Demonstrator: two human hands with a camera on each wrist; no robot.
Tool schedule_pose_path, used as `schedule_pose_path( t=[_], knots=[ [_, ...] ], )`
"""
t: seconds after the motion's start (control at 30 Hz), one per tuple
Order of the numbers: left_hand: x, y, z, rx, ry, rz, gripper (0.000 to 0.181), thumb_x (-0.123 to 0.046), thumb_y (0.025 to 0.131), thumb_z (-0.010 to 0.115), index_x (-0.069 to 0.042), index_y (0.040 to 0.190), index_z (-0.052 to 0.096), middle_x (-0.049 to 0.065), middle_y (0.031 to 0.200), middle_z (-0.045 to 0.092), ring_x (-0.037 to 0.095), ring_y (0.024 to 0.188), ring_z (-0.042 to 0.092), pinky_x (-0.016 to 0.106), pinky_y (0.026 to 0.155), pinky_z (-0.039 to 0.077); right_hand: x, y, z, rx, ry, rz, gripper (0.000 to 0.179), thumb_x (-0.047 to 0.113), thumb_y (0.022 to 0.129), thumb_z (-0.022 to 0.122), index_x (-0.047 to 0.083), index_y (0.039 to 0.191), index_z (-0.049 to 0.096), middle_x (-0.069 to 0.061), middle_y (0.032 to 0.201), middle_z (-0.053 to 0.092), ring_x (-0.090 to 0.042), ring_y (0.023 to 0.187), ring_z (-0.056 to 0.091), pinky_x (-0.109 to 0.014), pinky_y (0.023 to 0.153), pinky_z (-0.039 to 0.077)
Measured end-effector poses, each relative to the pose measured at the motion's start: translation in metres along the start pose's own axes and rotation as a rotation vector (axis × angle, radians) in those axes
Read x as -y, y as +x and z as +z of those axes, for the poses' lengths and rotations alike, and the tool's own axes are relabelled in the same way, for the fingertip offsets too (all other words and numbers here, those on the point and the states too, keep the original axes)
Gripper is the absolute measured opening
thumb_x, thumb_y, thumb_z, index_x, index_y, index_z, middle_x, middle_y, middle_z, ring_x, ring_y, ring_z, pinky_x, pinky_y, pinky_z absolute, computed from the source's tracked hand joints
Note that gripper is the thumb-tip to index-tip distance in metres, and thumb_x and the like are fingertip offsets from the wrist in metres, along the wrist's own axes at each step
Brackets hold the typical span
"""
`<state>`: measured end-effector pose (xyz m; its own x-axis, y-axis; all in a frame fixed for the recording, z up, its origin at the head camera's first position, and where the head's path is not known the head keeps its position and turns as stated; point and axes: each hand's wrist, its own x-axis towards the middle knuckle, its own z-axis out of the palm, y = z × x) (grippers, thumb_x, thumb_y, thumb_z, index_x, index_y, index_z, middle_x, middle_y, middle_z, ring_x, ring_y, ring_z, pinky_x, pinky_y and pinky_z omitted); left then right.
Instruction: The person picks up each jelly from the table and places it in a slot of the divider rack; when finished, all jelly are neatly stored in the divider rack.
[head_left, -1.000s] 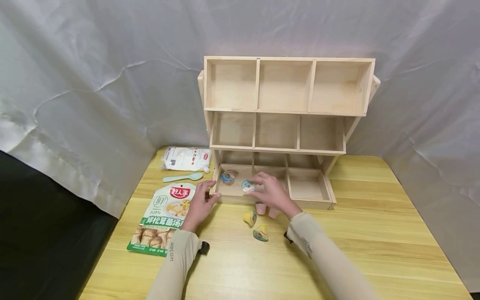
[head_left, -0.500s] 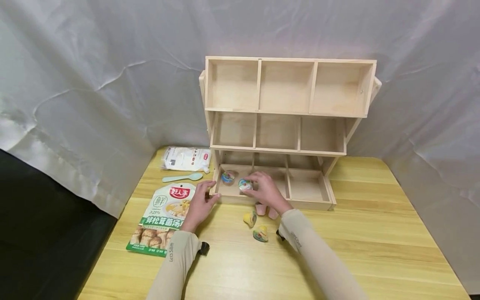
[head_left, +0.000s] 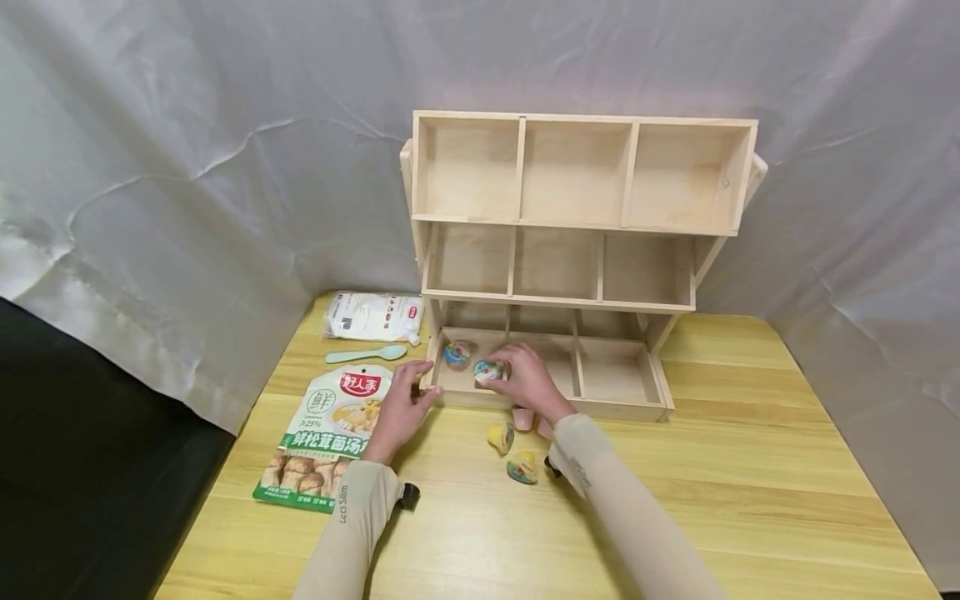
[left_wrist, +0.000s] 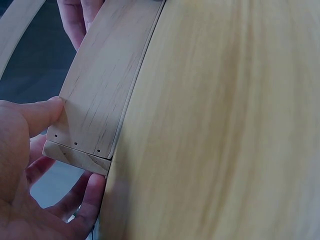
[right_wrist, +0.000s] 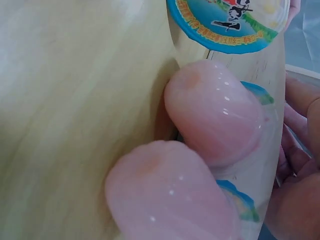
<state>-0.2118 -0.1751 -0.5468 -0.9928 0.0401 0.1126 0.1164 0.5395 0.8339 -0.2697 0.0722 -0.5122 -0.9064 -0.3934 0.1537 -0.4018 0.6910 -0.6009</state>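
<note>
My right hand (head_left: 531, 385) pinches a jelly cup (head_left: 487, 372) with a printed lid in the lower left compartment of a wooden rack (head_left: 540, 407). Beside it in that compartment lies a second jelly cup (head_left: 456, 354) with a blue lid. At the rack's lower left front corner, my left hand (head_left: 402, 410) grips the wood, thumb (left_wrist: 47, 112) on the front board and fingers round the end. Two pink jelly cups (right_wrist: 215, 115) lie on the table against the rack's front, partly under my right hand. Two yellow jelly cups (head_left: 500, 437) lie nearer to me.
The rack rises in three tiers, each with three compartments. Left of it are a white pouch (head_left: 375, 317), a pale green spoon (head_left: 366, 355) and a green-and-white food packet (head_left: 322, 442) partly behind my left arm. A grey curtain (head_left: 225, 167) hangs behind the table (head_left: 780, 467).
My right hand has moved a little left with the jelly cup, closer to the other cup in the compartment. The left hand has stayed at the rack's corner.
</note>
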Motion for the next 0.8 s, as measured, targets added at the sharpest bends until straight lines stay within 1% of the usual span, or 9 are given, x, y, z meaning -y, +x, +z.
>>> schedule_pose_path(
  t=[0.13, 0.23, 0.3, 0.37, 0.47, 0.63, 0.8],
  knots=[
    [0.000, 0.000, 0.000, 0.002, 0.002, 0.000, 0.052, -0.026, 0.100, 0.070, -0.015, 0.148, 0.052, 0.007, 0.154, 0.042, 0.030, 0.112, 0.066, 0.045, 0.104, 0.055, -0.001, 0.004, 0.002, 0.005, -0.010, 0.005, 0.040, 0.026, 0.083, 0.088, 0.011, 0.119, 0.077, -0.008, 0.123, 0.075, -0.032, 0.124, 0.063, -0.054, 0.122, 0.036],
    [-0.001, 0.001, 0.000, 0.001, 0.007, 0.001, 0.052, -0.026, 0.100, 0.070, -0.015, 0.148, 0.052, 0.007, 0.154, 0.042, 0.031, 0.114, 0.065, 0.046, 0.105, 0.055, -0.002, 0.006, 0.004, 0.006, -0.008, 0.013, 0.039, 0.026, 0.082, 0.089, 0.012, 0.117, 0.078, -0.007, 0.120, 0.076, -0.030, 0.117, 0.064, -0.051, 0.114, 0.044],
    [-0.001, 0.001, 0.000, -0.001, 0.010, 0.003, 0.053, -0.026, 0.100, 0.070, -0.016, 0.148, 0.052, 0.007, 0.155, 0.042, 0.031, 0.115, 0.064, 0.047, 0.105, 0.055, -0.003, 0.007, 0.004, 0.010, -0.004, 0.027, 0.038, 0.027, 0.081, 0.090, 0.014, 0.115, 0.079, -0.006, 0.119, 0.076, -0.028, 0.112, 0.063, -0.048, 0.105, 0.049],
    [0.000, 0.001, 0.000, -0.003, 0.014, 0.005, 0.053, -0.026, 0.099, 0.071, -0.016, 0.148, 0.052, 0.007, 0.155, 0.042, 0.032, 0.116, 0.064, 0.047, 0.105, 0.055, -0.004, 0.008, 0.005, 0.022, 0.001, 0.040, 0.037, 0.028, 0.081, 0.090, 0.015, 0.114, 0.080, -0.004, 0.118, 0.077, -0.026, 0.109, 0.061, -0.045, 0.100, 0.051],
    [0.000, 0.001, 0.000, -0.002, 0.016, 0.005, 0.053, -0.026, 0.099, 0.071, -0.015, 0.148, 0.052, 0.007, 0.155, 0.042, 0.032, 0.117, 0.064, 0.047, 0.106, 0.054, -0.006, 0.010, 0.007, 0.037, 0.015, 0.054, 0.036, 0.028, 0.080, 0.091, 0.017, 0.113, 0.080, -0.003, 0.117, 0.077, -0.024, 0.108, 0.060, -0.044, 0.100, 0.051],
    [0.002, 0.002, 0.001, -0.005, 0.009, 0.003, 0.053, -0.026, 0.099, 0.071, -0.015, 0.148, 0.052, 0.007, 0.155, 0.042, 0.031, 0.114, 0.065, 0.046, 0.105, 0.055, -0.007, 0.012, 0.007, 0.048, 0.054, 0.074, 0.037, 0.025, 0.078, 0.092, 0.016, 0.112, 0.081, -0.003, 0.118, 0.077, -0.026, 0.109, 0.060, -0.045, 0.101, 0.050],
    [0.003, 0.002, 0.001, -0.013, 0.010, -0.002, 0.052, -0.027, 0.099, 0.071, -0.016, 0.147, 0.053, 0.005, 0.154, 0.043, 0.030, 0.114, 0.065, 0.046, 0.106, 0.054, -0.007, 0.012, 0.006, 0.070, 0.090, 0.088, 0.039, 0.024, 0.078, 0.092, 0.016, 0.114, 0.080, -0.004, 0.121, 0.076, -0.028, 0.115, 0.061, -0.047, 0.106, 0.049]
  ],
)
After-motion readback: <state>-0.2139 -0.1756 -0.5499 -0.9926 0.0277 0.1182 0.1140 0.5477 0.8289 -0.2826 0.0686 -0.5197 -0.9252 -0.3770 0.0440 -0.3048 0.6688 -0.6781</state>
